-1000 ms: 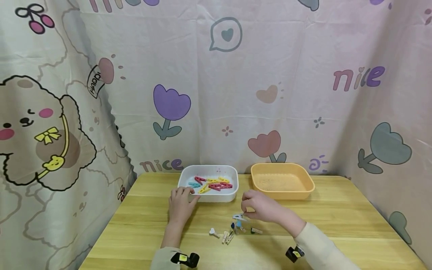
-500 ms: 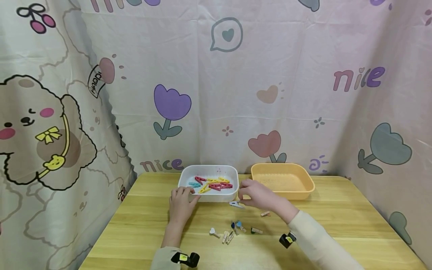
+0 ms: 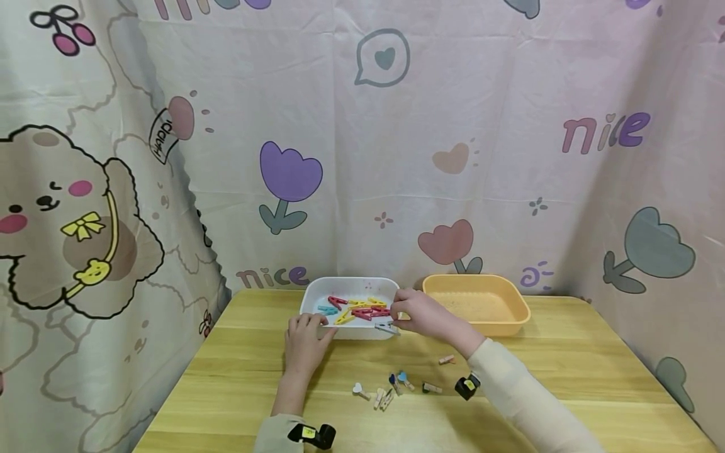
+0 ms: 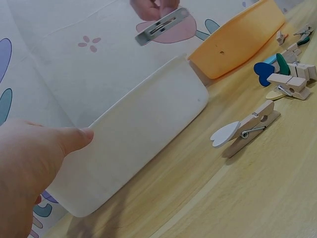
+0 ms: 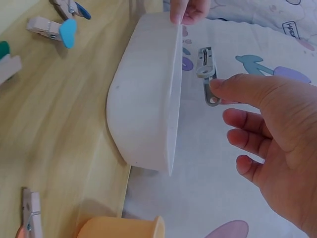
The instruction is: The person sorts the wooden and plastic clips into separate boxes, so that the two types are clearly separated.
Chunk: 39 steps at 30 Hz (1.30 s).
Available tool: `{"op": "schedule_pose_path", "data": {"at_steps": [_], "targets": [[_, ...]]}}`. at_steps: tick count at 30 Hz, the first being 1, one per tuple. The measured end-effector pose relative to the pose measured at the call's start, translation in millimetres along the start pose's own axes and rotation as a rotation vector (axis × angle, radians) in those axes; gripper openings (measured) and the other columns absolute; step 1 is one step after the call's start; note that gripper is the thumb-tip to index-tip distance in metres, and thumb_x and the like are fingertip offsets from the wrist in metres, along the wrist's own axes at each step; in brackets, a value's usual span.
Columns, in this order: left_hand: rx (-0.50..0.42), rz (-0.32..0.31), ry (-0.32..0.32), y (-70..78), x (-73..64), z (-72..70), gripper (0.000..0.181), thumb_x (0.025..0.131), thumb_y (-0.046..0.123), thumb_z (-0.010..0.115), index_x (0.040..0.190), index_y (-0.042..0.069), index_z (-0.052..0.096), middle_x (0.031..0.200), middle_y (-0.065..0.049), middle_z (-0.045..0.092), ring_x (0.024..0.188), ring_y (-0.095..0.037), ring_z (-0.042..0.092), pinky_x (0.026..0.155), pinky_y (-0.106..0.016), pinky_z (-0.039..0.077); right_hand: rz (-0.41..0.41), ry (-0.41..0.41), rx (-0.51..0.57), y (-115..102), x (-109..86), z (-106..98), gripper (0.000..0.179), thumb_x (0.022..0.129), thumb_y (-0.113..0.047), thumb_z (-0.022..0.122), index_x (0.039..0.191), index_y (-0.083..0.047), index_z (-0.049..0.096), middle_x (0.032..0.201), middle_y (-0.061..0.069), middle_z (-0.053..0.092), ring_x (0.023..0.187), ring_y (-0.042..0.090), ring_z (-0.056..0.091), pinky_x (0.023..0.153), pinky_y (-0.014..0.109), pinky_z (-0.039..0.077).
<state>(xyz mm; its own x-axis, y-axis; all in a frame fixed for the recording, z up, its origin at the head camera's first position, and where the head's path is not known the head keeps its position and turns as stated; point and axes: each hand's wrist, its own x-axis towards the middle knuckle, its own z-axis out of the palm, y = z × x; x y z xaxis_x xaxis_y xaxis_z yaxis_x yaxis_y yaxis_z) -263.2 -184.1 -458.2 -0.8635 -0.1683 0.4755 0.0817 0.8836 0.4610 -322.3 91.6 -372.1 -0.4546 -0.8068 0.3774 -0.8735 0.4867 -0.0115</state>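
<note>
My left hand (image 3: 306, 347) holds the near left rim of a white plastic basin (image 4: 133, 134), thumb on the outer wall and fingers over the edge. Inside the basin lie red clothespins (image 3: 370, 313), yellow clothespins (image 3: 343, 316) and a blue clothespin (image 3: 327, 310). Above the basin's near right rim, my right hand (image 3: 423, 314) pinches a grey plastic clothespin (image 5: 205, 74) between thumb and forefinger. The other fingers of that hand are loosely bent, as the right wrist view shows.
A yellow-orange basin (image 3: 481, 328) stands to the right of the white one. Several small wooden clothespins lie on the table, among them one with a white heart (image 4: 226, 134), one with a dark blue heart (image 4: 264, 73) and one off to the right (image 3: 446, 360). A printed curtain (image 3: 362, 157) hangs behind.
My right hand has lifted the grey clothespin from among the wooden ones and carried it up and left to the white basin's rim. The left hand has stayed in place.
</note>
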Motion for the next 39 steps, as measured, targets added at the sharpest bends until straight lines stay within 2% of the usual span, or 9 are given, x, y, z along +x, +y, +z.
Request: {"op": "schedule_pose_path", "data": {"at_steps": [9, 19, 33, 39], "targets": [[-0.001, 0.003, 0.006, 0.1, -0.5, -0.1, 0.029, 0.082, 0.040, 0.076, 0.094, 0.017, 0.065, 0.103, -0.007, 0.062, 0.111, -0.033, 0.048, 0.093, -0.048, 0.040, -0.008, -0.005, 0.011, 3.1, 22.0, 6.0, 0.005, 0.084, -0.018, 0.076, 0.083, -0.017, 0.071, 0.088, 0.000, 0.061, 0.076, 0.012, 0.053, 0.069, 0.026, 0.047], [-0.003, -0.002, 0.002, -0.1, 0.3, 0.7, 0.030, 0.082, 0.041, 0.076, 0.095, 0.016, 0.066, 0.105, -0.007, 0.062, 0.111, -0.032, 0.048, 0.094, -0.048, 0.039, 0.007, -0.016, -0.004, 7.2, 45.7, 12.1, 0.008, 0.086, -0.021, 0.075, 0.083, -0.016, 0.069, 0.090, 0.003, 0.062, 0.079, 0.013, 0.052, 0.069, 0.027, 0.046], [-0.006, -0.012, -0.020, 1.3, -0.4, -0.5, 0.030, 0.083, 0.041, 0.075, 0.096, 0.016, 0.065, 0.105, -0.008, 0.061, 0.112, -0.032, 0.046, 0.095, -0.049, 0.038, 0.060, -0.089, -0.026, 3.2, 74.7, 19.9, 0.005, 0.088, -0.023, 0.072, 0.087, -0.019, 0.069, 0.091, 0.002, 0.062, 0.077, 0.012, 0.052, 0.070, 0.026, 0.047], [0.005, 0.006, -0.013, 0.0, 0.6, -0.8, 0.029, 0.083, 0.040, 0.075, 0.096, 0.017, 0.065, 0.105, -0.007, 0.060, 0.112, -0.031, 0.047, 0.095, -0.049, 0.038, 0.078, -0.094, -0.052, -1.3, 87.4, 23.4, 0.005, 0.088, -0.025, 0.072, 0.089, -0.020, 0.071, 0.092, 0.001, 0.064, 0.079, 0.012, 0.053, 0.073, 0.026, 0.049]]}}
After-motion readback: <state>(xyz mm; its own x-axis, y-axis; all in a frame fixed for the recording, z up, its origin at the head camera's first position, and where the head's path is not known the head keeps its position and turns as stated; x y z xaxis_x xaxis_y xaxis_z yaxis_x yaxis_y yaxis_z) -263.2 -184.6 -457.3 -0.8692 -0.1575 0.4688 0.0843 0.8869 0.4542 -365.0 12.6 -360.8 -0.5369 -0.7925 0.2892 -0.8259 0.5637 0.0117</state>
